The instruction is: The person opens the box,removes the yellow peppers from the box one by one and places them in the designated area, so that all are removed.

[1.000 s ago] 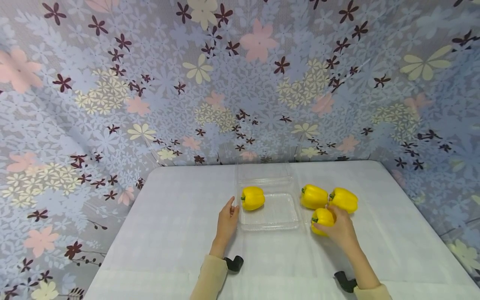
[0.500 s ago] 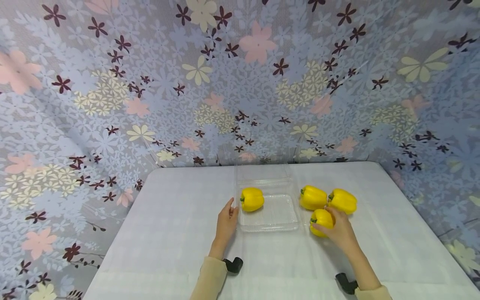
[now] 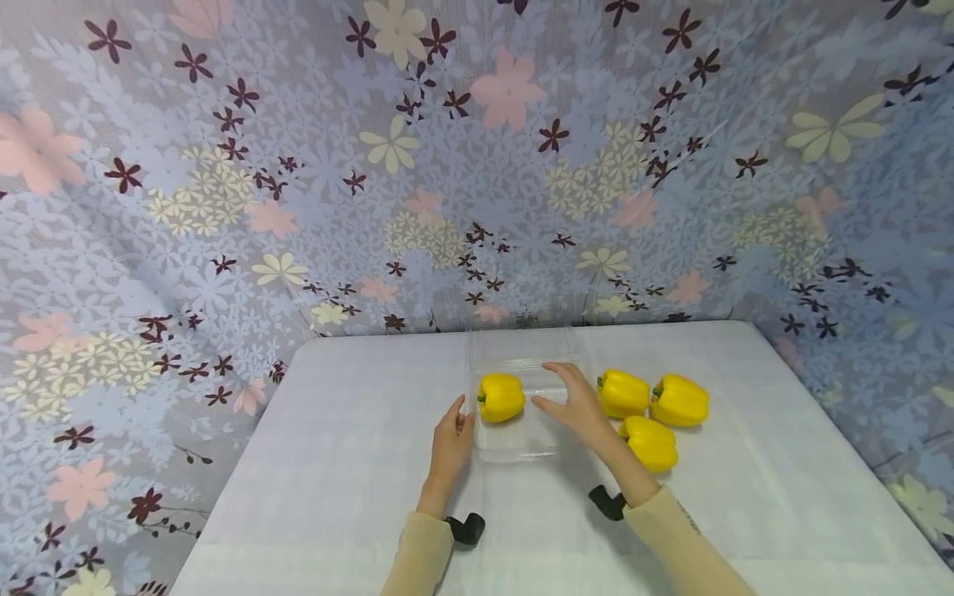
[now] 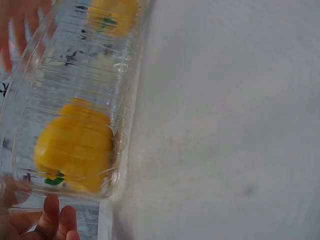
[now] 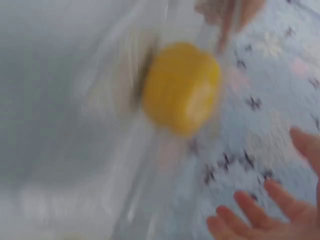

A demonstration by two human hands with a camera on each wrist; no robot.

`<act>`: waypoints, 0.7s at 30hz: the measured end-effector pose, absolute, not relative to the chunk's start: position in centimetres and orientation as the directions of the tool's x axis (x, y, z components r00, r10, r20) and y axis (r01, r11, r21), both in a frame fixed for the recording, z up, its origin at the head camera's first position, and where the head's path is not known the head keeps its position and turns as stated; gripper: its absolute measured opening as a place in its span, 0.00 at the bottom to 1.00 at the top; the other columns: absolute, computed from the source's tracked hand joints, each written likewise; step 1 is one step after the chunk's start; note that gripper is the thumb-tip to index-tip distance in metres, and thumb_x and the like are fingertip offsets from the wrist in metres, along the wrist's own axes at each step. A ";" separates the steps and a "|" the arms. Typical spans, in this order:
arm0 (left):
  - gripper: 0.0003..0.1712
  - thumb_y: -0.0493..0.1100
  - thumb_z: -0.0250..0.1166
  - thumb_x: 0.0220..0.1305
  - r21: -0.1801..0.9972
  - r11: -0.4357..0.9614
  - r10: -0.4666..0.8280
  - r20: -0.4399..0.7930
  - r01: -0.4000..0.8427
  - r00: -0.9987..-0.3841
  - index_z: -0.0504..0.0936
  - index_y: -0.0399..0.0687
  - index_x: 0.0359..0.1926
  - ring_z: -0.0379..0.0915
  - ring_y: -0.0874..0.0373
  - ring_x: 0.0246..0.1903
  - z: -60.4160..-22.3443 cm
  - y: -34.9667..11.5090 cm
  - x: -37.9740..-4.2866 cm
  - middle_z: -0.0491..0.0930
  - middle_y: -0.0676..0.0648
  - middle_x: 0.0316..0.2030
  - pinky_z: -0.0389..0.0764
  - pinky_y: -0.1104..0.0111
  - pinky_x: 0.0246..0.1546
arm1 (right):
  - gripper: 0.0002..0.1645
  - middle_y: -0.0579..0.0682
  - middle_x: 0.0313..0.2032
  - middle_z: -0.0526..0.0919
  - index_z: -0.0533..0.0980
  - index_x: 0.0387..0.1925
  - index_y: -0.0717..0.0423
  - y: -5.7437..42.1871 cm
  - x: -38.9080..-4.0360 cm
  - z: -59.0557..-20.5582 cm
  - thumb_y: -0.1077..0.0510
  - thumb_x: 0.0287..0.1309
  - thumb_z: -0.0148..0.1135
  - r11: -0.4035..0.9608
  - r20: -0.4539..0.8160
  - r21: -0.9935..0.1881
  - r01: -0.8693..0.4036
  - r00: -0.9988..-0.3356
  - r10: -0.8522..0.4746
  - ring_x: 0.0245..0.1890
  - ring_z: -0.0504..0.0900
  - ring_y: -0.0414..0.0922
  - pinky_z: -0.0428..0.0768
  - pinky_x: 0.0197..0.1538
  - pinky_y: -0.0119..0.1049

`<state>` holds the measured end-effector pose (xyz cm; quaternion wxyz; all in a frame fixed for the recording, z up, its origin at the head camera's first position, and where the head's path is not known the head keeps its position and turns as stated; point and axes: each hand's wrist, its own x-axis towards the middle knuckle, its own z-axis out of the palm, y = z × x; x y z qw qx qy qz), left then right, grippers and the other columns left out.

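A clear plastic clamshell container (image 3: 514,456) lies unfolded on the table, its lid (image 3: 522,346) at the back. One yellow bell pepper (image 3: 502,397) sits in its left part; the left wrist view shows this bell pepper (image 4: 75,147) through the clear wall. At the container's left end is my left hand (image 3: 450,439), fingertips (image 4: 51,207) right at the wall. My right hand (image 3: 577,406) is over the container's right part, thumb and fingers spread, nothing between them. In the right wrist view, its fingers (image 5: 250,212) extend beside the blurred pepper (image 5: 180,90).
Right of the container, three more yellow bell peppers lie close together: one at the back (image 3: 623,393), one farther right (image 3: 681,401) and one in front (image 3: 651,444). A white cloth covers the table (image 3: 358,397). A floral curtain (image 3: 417,165) hangs behind it.
My right hand has left the front pepper and moved left to over the container. That pepper now lies slightly farther right. My left hand stays at the container's left end.
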<state>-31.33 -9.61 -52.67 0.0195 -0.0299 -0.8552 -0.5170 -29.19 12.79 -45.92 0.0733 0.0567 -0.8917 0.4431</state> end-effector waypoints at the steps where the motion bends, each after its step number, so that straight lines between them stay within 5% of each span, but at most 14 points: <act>1: 0.25 0.40 0.55 0.69 0.883 0.463 0.032 0.064 0.072 -0.997 0.68 0.38 0.65 0.64 0.62 0.27 -52.7 -9.7 -31.3 0.73 0.47 0.30 0.68 0.76 0.28 | 0.35 0.63 0.63 0.67 0.66 0.63 0.62 12.0 -29.7 -46.3 0.57 0.55 0.67 0.584 0.182 -0.787 -0.198 -0.979 -0.087 0.64 0.66 0.62 0.65 0.64 0.60; 9: 0.25 0.39 0.55 0.69 0.889 0.447 0.032 0.092 0.097 -0.995 0.69 0.38 0.64 0.65 0.63 0.28 -53.0 -9.9 -31.2 0.74 0.46 0.30 0.69 0.77 0.28 | 0.39 0.67 0.64 0.66 0.66 0.63 0.66 8.7 -33.1 -49.4 0.59 0.51 0.70 0.573 0.164 -0.761 -0.304 -0.945 -0.282 0.65 0.65 0.63 0.63 0.66 0.58; 21: 0.25 0.39 0.55 0.69 0.895 0.430 0.050 0.108 0.119 -0.993 0.69 0.37 0.64 0.64 0.64 0.26 -53.0 -10.0 -31.1 0.73 0.46 0.29 0.68 0.77 0.27 | 0.49 0.62 0.55 0.66 0.64 0.64 0.65 7.0 -34.3 -50.5 0.58 0.40 0.77 0.638 0.100 -0.743 -0.204 -0.976 -0.195 0.55 0.70 0.58 0.70 0.60 0.56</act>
